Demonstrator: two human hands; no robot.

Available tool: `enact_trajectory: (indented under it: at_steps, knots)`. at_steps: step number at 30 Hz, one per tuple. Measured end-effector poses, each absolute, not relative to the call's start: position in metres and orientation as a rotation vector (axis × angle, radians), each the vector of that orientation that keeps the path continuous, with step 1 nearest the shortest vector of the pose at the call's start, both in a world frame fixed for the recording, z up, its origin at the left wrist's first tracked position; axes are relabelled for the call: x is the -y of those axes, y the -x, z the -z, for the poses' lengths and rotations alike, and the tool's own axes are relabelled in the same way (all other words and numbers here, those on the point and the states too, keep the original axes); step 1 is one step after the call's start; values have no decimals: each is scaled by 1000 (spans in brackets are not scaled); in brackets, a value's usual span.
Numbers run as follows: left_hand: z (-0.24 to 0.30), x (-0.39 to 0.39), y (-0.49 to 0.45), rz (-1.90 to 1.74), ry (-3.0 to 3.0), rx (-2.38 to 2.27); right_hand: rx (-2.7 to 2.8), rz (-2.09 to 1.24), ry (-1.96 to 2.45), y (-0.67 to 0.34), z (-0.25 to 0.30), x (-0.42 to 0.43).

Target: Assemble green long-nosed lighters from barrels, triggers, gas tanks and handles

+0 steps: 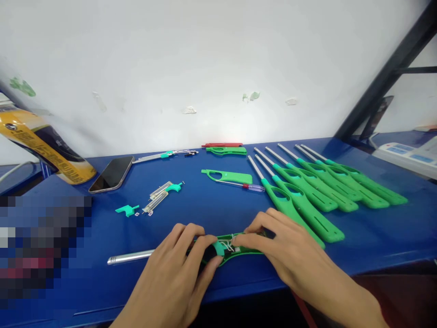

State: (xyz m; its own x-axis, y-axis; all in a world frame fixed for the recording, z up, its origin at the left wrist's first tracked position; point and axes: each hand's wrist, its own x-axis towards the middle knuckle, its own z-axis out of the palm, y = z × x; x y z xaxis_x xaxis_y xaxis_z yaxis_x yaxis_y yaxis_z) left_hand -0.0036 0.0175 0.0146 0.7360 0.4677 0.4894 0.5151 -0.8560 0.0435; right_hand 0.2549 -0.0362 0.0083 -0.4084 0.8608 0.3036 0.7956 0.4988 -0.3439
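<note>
An opened green gas lighter [247, 251] lies near the table's front edge, its metal tube [131, 257] pointing left. White wires and a teal trigger [219, 248] show inside the shell. My left hand [184, 264] grips the lighter around the trigger, thumb below and fingers above. From the right, my right hand [283, 246] has its fingers closed at the wires [231, 246]; whether they pinch a wire is hidden. Behind the hands lie a green shell half [235, 176] and a screwdriver [254, 187]. Loose teal triggers [127, 210] and clear fuel tanks [156, 202] rest to the left.
Several assembled green lighters [307, 182] lie in a row at right. A phone [112, 174] and a tilted yellow bottle [44, 141] are at left. Near the wall [218, 68] lie a red shell [223, 145], another green shell [227, 151] and a metal tube with wires [153, 157].
</note>
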Motion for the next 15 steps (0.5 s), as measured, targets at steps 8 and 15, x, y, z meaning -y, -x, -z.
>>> enact_trajectory:
  at_steps: [8,15]
  knots:
    - [-20,-17,2,711,2837,769,2284,-185,1395,-250,-14,39]
    - [-19,-18,1,738,2847,786,2269,-137,1338,-253,-9,37]
